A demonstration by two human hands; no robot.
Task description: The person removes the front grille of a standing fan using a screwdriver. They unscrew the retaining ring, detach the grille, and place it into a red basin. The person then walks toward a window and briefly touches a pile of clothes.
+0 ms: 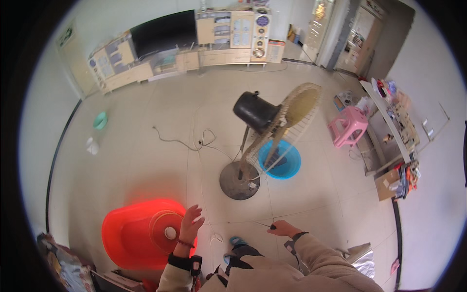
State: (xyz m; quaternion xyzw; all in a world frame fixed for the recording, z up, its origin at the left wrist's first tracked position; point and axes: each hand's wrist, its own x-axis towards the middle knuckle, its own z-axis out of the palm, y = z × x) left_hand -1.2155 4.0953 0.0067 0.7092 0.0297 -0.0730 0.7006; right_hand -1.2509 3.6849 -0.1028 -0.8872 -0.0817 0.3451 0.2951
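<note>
My right hand (284, 228) is closed round the dark handle of a screwdriver (266, 225), whose thin shaft points left. My left hand (192, 223) is raised with its fingers apart and holds nothing; below it lies the right side of a red tub (116, 232). Ahead of both hands stands a pedestal fan (258, 112) with a black motor housing, a wire cage tilted to the right and a round dark base (233, 187). Neither hand touches the fan.
A blue basin (292, 163) with dark things in it sits behind the fan. A grey cord (175, 141) trails over the tiles. Right of it stand a pink stool (351, 124) and a cluttered sewing table (389, 119). A television (164, 33) and cabinets line the far wall.
</note>
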